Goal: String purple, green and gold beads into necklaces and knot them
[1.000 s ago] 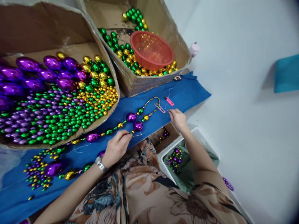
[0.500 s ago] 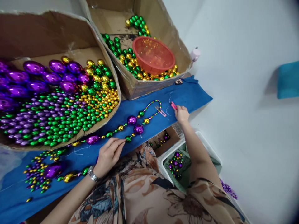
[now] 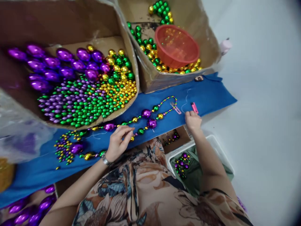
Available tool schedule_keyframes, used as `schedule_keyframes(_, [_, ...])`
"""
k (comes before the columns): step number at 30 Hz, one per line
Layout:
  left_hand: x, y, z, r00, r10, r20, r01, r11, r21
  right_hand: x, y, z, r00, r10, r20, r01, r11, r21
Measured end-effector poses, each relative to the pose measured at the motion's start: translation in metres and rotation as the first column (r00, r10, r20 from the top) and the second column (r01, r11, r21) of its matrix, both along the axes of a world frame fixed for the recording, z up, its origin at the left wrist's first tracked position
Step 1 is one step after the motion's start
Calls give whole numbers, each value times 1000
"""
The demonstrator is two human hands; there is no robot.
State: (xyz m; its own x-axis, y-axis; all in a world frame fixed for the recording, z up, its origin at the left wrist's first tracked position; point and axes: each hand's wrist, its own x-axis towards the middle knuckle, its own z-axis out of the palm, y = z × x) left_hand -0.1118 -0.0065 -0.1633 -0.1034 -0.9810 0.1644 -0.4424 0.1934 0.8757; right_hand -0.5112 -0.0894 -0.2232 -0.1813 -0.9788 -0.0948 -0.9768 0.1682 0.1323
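Bead strand (image 3: 151,123) lies mid-frame on the blue cloth (image 3: 211,92), small-bead loop toward the upper right, the rest trailing left below the front of the left cardboard box (image 3: 84,18). Change: half a second ago the right hand (image 3: 193,121) was on the pink lighter (image 3: 194,108); now the lighter lies on the cloth just beyond the knuckles, and the fingertips are down at the near end of a white thread (image 3: 186,99). Left hand (image 3: 119,141) has come off the green bead (image 3: 140,131) it was touching and sits a bit further along the strand. Reads as lighter put aside for now, attention on thread and strand, neither hand clearly gripping the beads. Right fingers curled, tips together; can't tell if they pinch the thread. Left fingers half-curled, thumb and index tips close; can't tell if anything is between them. Left hand covers part of the strand, so how its two runs join is hidden. Pink tool (image 3: 178,110) by the loop, maybe snips, working end unclear. Purple beads (image 3: 35,210) lower left and gold-brown object (image 3: 6,174) at the left edge both cut off; the latter can't be identified.
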Motion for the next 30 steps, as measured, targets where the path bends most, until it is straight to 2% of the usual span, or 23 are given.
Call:
schedule_keyframes(3, [10, 3, -2, 992, 83, -100, -79, 996, 46, 23, 8, 26, 983, 116, 143, -84, 974, -208])
schedule_keyframes(5, [15, 4, -3, 978, 134, -158, -124, 990, 71, 51, 19, 57, 890, 328, 317, -196, 903, -383])
schedule_keyframes(6, [16, 4, -3, 972, 148, -183, -133, 987, 90, 69, 27, 75, 799, 439, 411, -254, 866, -430])
schedule_keyframes(8, [16, 5, -2, 962, 151, -227, -121, 983, 140, 108, 41, 109, 521, 634, 571, -412, 773, -483])
schedule_keyframes(9, [15, 5, -1, 958, 143, -249, -102, 980, 169, 127, 48, 123, 381, 684, 622, -494, 719, -488])
schedule_keyframes(10, [14, 6, -1, 953, 133, -272, -82, 978, 192, 145, 53, 133, 275, 718, 640, -549, 664, -508])
schedule_keyframes(12, [11, 8, 0, 943, 120, -311, -55, 976, 210, 175, 60, 142, 179, 759, 626, -594, 590, -547])
schedule_keyframes(13, [10, 9, -1, 939, 117, -323, -52, 978, 204, 188, 61, 141, 172, 780, 601, -597, 568, -567])
schedule_keyframes(15, [10, 11, -2, 941, 111, -319, -57, 983, 176, 207, 62, 130, 211, 809, 548, -580, 555, -596])
schedule_keyframes(19, [16, 16, -4, 957, 105, -271, -73, 989, 125, 229, 59, 99, 340, 813, 472, -508, 582, -635])
schedule_keyframes(21, [18, 18, -5, 960, 109, -260, -83, 991, 110, 233, 58, 89, 367, 811, 456, -486, 585, -649])
schedule_keyframes(23, [19, 19, -5, 960, 106, -258, -82, 991, 103, 235, 58, 85, 370, 822, 433, -488, 568, -663])
schedule_keyframes(26, [18, 20, -5, 963, 103, -249, -79, 992, 102, 236, 59, 86, 360, 857, 368, -521, 512, -683])
schedule_keyframes(30, [16, 20, -4, 968, 112, -225, -94, 992, 88, 239, 60, 90, 389, 870, 304, -508, 478, -716])
